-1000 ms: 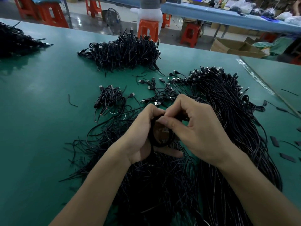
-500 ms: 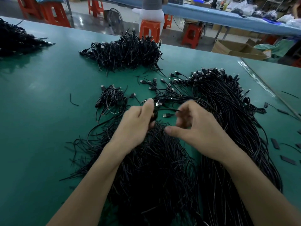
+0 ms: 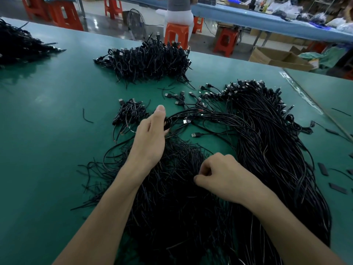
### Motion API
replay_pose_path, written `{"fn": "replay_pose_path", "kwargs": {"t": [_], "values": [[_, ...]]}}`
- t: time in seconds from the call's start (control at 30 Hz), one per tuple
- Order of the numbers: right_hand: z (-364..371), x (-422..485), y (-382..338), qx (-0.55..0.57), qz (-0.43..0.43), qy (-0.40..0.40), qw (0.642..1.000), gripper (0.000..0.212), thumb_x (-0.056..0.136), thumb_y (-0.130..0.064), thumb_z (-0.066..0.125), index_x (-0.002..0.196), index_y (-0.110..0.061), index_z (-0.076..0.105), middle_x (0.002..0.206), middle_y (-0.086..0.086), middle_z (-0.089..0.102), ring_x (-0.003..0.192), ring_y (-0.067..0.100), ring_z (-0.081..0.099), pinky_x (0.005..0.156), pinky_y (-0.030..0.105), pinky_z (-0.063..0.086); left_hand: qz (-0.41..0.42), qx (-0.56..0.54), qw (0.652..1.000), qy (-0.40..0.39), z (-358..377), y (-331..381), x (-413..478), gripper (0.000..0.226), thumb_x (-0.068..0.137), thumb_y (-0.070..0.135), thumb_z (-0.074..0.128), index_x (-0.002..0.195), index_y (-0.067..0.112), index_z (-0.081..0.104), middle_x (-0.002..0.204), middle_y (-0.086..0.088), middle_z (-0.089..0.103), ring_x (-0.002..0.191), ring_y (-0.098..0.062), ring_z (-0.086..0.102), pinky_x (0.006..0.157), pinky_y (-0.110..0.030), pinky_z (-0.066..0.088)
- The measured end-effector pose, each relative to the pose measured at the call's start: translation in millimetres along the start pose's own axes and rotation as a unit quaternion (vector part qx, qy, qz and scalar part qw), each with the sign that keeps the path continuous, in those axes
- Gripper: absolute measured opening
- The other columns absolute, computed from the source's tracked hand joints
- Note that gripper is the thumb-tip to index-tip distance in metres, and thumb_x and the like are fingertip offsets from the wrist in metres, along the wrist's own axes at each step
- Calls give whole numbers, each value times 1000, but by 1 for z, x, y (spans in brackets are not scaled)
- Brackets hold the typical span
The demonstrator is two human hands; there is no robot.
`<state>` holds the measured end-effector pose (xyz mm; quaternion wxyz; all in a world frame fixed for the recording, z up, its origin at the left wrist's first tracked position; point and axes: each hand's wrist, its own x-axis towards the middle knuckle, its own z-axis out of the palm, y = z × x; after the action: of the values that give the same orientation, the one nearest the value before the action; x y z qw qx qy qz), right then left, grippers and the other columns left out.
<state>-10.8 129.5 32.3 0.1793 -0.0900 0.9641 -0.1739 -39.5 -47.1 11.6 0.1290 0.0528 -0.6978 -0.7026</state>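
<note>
A big heap of long black USB cables (image 3: 271, 142) lies spread over the green table (image 3: 47, 150), its bare ends fanned out under my forearms. My left hand (image 3: 150, 136) reaches forward with the thumb up and grips a small coiled black cable (image 3: 168, 122) just right of a small pile of coiled cables (image 3: 129, 111). My right hand (image 3: 219, 175) sits nearer to me on the loose cable ends (image 3: 172, 169), fingers curled, thumb and forefinger pinching at a thin cable there.
A large pile of coiled cables (image 3: 147, 62) lies at the back centre, another dark cable pile (image 3: 21, 46) at the far left. Short black sleeve pieces (image 3: 322, 169) lie scattered at the right. Beyond the table edge stand orange stools (image 3: 175, 33), a cardboard box (image 3: 278, 58) and a seated person (image 3: 179, 10).
My hands have separated. The left hand carried the coiled cable forward and left toward the small pile, while the right hand let go and dropped back onto the loose cable ends.
</note>
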Motion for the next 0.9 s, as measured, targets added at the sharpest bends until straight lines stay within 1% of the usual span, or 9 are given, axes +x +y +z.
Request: {"fn": "replay_pose_path", "kwargs": {"t": [0.07,0.13,0.2,0.33,0.43,0.47,0.53,0.67,0.9], "values": [[-2,-1,-2,7,-1,2,1000,26,87,-38,62,75,-17,70,73,1,68,67,20,65,62,40,60,3,13,1000,-15,2,2,-2,65,108,40,31,49,13,26,45,3,24,49,-16,32,76,-2,47],[-3,-3,-3,16,1,6,1000,24,87,-37,61,77,-18,71,74,0,68,67,20,66,62,40,60,-9,10,999,-35,3,5,-4,62,107,42,32,47,32,21,46,11,22,43,-10,19,87,-30,56],[-4,-6,-2,28,6,10,1000,24,87,-36,59,77,-18,71,73,1,69,62,19,64,56,35,57,-16,-1,999,-46,5,7,-7,58,107,41,33,52,30,20,49,8,22,43,-10,17,95,-47,34],[-8,-10,-1,23,-1,-1,1000,25,90,-32,57,75,-16,70,75,6,70,65,26,67,59,40,60,-18,3,998,-56,7,9,-8,61,107,37,35,49,29,20,47,7,21,41,-9,16,94,-44,19],[-9,-12,1,2,-5,7,1000,34,94,-37,58,72,-13,67,75,6,70,67,24,68,65,41,61,-19,17,998,-61,7,9,-8,59,107,37,35,55,13,25,53,-6,23,43,-11,18,91,-45,37],[-11,-13,2,3,-8,10,1000,36,96,-38,58,72,-13,68,70,3,71,64,21,69,62,37,60,-14,26,998,-62,6,8,-7,58,107,37,35,57,9,29,57,-9,25,44,-13,19,68,-47,50],[-16,-13,3,38,-18,5,999,35,97,-35,59,72,-13,68,64,-2,72,55,10,68,51,24,54,-1,39,997,-64,5,7,-6,57,107,37,36,61,4,34,59,-10,27,46,-14,20,36,-21,33],[-32,-13,8,158,-44,-22,986,22,96,-26,61,78,-18,69,69,-5,74,57,10,70,54,21,50,3,18,998,-58,4,7,-4,44,106,28,39,67,7,35,60,-6,23,45,-11,20,38,-7,32],[-37,-12,8,403,-97,115,903,13,87,-10,70,74,-13,72,68,7,73,53,14,66,46,13,44,7,-33,997,-65,3,15,-7,38,101,18,44,65,12,31,55,4,28,45,-10,24,39,-16,26]]}}
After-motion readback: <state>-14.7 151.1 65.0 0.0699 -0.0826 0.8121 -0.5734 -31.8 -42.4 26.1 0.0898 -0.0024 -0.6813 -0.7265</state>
